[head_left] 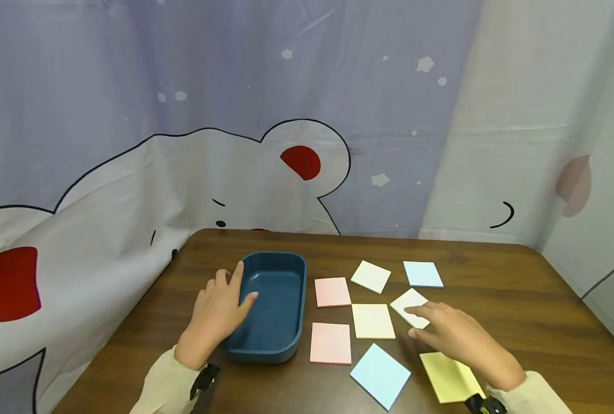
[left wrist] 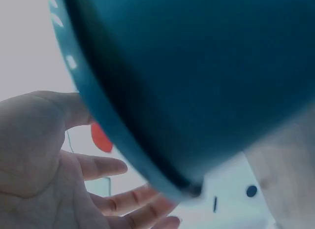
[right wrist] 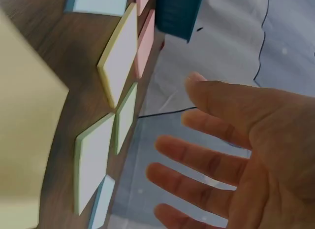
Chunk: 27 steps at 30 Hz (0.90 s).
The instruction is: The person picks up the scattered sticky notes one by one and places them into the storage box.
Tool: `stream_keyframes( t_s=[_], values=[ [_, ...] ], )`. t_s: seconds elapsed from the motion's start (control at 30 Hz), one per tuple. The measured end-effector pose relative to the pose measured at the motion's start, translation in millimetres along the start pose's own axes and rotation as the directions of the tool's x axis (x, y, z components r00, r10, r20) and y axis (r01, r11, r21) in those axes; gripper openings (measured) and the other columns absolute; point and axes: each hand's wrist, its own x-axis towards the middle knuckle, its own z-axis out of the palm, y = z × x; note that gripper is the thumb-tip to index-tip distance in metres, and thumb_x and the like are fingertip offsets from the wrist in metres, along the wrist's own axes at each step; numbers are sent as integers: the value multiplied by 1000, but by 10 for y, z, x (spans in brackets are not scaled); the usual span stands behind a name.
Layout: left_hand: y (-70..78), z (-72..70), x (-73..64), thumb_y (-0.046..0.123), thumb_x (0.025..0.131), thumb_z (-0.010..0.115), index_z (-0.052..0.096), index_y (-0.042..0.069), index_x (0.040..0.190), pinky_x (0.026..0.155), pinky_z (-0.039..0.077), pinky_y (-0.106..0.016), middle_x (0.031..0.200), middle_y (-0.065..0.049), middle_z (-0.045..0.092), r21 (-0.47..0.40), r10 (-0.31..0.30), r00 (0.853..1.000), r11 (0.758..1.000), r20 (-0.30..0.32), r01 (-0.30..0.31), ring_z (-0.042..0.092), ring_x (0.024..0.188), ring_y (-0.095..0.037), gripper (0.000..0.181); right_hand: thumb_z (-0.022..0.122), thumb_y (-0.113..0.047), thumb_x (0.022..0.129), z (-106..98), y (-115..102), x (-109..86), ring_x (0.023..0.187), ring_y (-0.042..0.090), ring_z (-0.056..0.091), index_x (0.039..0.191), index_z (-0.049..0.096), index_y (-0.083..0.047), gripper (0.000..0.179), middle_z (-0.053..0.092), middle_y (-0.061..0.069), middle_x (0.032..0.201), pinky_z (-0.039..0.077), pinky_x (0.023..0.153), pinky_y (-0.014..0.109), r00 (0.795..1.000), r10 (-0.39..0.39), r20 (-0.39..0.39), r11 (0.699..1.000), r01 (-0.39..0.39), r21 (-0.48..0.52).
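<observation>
My left hand is at the left side of a dark blue rectangular bin, fingers extended along its rim and the thumb reaching over the inside. In the left wrist view the bin's wall fills much of the picture, with the palm beside it. My right hand hovers over the right part of the table with fingers spread and nothing between them. Under its fingertips lies a pale green sticky note pad, partly covered in the head view. A larger yellow pad lies below the right wrist.
Between bin and right hand lie two pink pads, a cream pad and another pale green pad. One blue pad is near the front, another blue pad farther back. A printed curtain hangs behind the wooden table.
</observation>
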Motion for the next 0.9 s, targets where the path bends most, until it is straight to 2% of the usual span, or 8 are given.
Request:
stream_keyframes(
  t_s=[0.1, 0.2, 0.37, 0.47, 0.57, 0.7, 0.9],
  values=[
    [-132, 4, 4, 41, 94, 57, 29, 2, 150, 68, 47, -46, 122, -29, 47, 15, -32, 999, 999, 24, 32, 55, 86, -33, 74, 73, -30, 82, -2, 103, -66, 104, 31, 64, 121, 66, -11, 43, 68, 8, 115, 52, 78, 47, 998, 1, 61, 999, -3, 35],
    [-243, 21, 8, 40, 94, 57, 31, -1, 148, 62, 47, -44, 121, -30, 47, 5, -66, 996, 998, 66, 66, 59, 82, -34, 73, 73, -32, 82, -7, 216, -142, 103, 27, 64, 121, 65, -12, 45, 68, 3, 113, 52, 78, 43, 995, -31, 94, 998, 26, 54],
    [-397, 76, 16, 40, 96, 53, 33, -3, 146, 70, 51, -53, 131, -31, 51, -33, -107, 981, 993, 163, 113, 63, 94, -43, 69, 72, -38, 80, 2, 398, -249, 100, 18, 62, 119, 67, -19, 43, 66, -4, 112, 51, 74, 32, 983, -129, 134, 989, 118, 92],
    [-450, 114, 32, 40, 96, 51, 35, -1, 145, 72, 50, -55, 124, -28, 59, -55, -105, 975, 991, 197, 118, 65, 93, -42, 66, 72, -42, 79, 5, 482, -305, 101, 16, 61, 119, 67, -22, 45, 65, -7, 113, 50, 75, 30, 976, -144, 164, 985, 126, 117],
    [-478, 155, 47, 36, 97, 51, 38, 2, 143, 65, 50, -52, 112, -25, 66, -61, -81, 978, 994, 193, 94, 67, 84, -39, 59, 73, -45, 76, 16, 550, -355, 103, 20, 61, 123, 65, -16, 55, 64, -3, 115, 51, 75, 33, 971, -119, 206, 988, 96, 121],
    [-494, 203, 41, 27, 97, 52, 44, 3, 139, 55, 48, -46, 102, -22, 69, -50, -36, 990, 998, 138, 44, 66, 72, -34, 49, 76, -45, 72, 61, 614, -415, 103, 25, 62, 123, 65, -12, 61, 64, -2, 115, 51, 75, 37, 970, -79, 230, 994, 60, 90],
    [-513, 255, 50, 21, 95, 51, 48, 3, 137, 46, 41, -38, 86, -19, 70, -51, -29, 996, 998, 79, 33, 59, 56, -24, 45, 80, -39, 68, 126, 683, -444, 98, 27, 62, 122, 65, -9, 63, 62, 1, 112, 52, 71, 42, 968, -51, 246, 997, 33, 73]
  ],
)
